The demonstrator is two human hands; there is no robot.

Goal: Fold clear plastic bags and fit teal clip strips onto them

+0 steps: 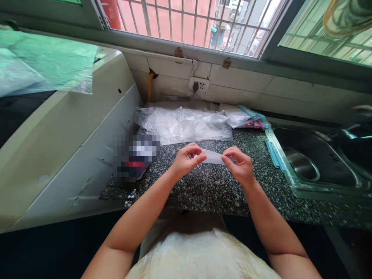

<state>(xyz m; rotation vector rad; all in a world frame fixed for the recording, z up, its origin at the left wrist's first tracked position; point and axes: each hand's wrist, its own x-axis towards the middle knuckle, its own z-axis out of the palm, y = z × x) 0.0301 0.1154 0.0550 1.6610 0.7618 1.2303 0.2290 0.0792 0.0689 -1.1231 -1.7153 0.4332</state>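
Above granite counter (215, 190), both hands (213, 161) pinch small plastic bag (213, 157) ends.

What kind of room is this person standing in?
Most likely a home kitchen. A speckled stone counter runs along a tiled wall under a barred window, and a steel sink is set into it on the right. A wall socket sits above the counter.
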